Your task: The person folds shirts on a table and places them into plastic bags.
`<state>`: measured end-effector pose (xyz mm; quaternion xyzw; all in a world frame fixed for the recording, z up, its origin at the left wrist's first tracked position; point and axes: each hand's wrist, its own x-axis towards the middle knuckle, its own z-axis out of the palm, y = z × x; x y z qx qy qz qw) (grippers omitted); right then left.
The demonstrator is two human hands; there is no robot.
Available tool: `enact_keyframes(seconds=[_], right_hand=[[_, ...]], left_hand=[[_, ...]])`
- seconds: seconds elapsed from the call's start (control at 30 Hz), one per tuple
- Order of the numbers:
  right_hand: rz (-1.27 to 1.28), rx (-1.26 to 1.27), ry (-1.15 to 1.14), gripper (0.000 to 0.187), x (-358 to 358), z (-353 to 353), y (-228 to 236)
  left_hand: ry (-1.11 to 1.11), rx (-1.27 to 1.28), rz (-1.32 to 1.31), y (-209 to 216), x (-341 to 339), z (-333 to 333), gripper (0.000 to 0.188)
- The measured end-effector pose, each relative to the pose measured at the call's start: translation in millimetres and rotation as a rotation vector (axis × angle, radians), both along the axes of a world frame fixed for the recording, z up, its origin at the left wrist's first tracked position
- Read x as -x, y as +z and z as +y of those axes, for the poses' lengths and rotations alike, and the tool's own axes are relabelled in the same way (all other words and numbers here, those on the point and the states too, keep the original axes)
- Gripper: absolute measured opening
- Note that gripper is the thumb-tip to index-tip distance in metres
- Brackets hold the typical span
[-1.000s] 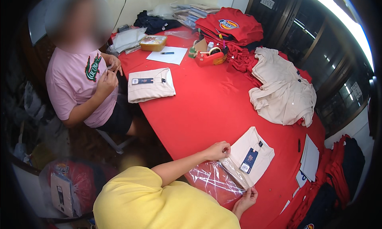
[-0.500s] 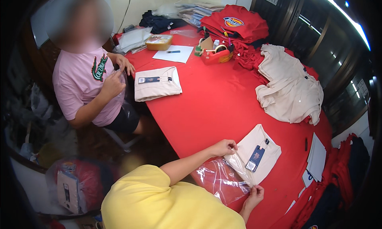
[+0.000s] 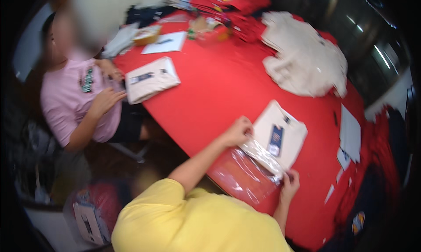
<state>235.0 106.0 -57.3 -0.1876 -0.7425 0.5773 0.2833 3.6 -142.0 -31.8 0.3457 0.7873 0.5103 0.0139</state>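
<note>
While both the left hand [image 3: 239,131] and right hand [image 3: 290,181] pinch the clear plastic bag [image 3: 247,173] mouth, keeping it stretched wide and level should ease the folded cream shirt [image 3: 285,131] in.

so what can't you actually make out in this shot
Head view only:
- The tag on the folded cream garment: too small and motion-blurred to make out.
- How far the clear plastic bag covers the garment: glare and blur hide its opening.
- The left hand and right hand grip the bag's edge; fingertips blurred.
- Clutter at the red table's far end: smeared.
- The bin at lower left: dark, near the rim.
</note>
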Motion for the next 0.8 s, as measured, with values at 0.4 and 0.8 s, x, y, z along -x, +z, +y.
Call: enact_keyframes(seconds=[0.4,0.8], right_hand=[[-0.047,0.062,0.23,0.004,25,10,42],[-0.215,-0.373,-0.134,0.015,92,13,42]], left_hand=[[-0.416,-0.115,-0.583,38,26,0,0.009],[-0.246,0.035,0.107,9,60,34,0.016]])
